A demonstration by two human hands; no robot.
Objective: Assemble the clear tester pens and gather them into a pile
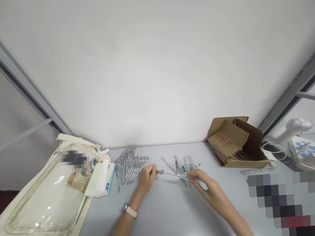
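**Left hand** (147,179): thumb and fingers close in a pinch on the near end of a clear voltage tester screwdriver (175,175), which spans the gap between the 2 hands. A wristwatch (130,210) sits on this wrist.

**Right hand** (205,188): thumb and fingers close on the tester's far end. Exactly where they pinch it is too small to tell.

**Handling:** holding both ends looks like the steadier way to keep so slim a piece level and clear of the loose testers below it.

**Nearby testers:** a small loose group (184,165) lies just beyond the right hand, with a tiny metal part (199,164) beside it. A larger fanned heap (131,168) lies beyond and left of the left hand.

**Tabletop:** the pale grey surface (165,219) also holds a tissue pack (101,180), a cream tote bag (36,214) with a clear panel, and an open cardboard box (236,144).

**Room:** a white wall (153,60) rises behind, framed by grey metal rails (15,78). A white device (303,146) with cables stands far right.
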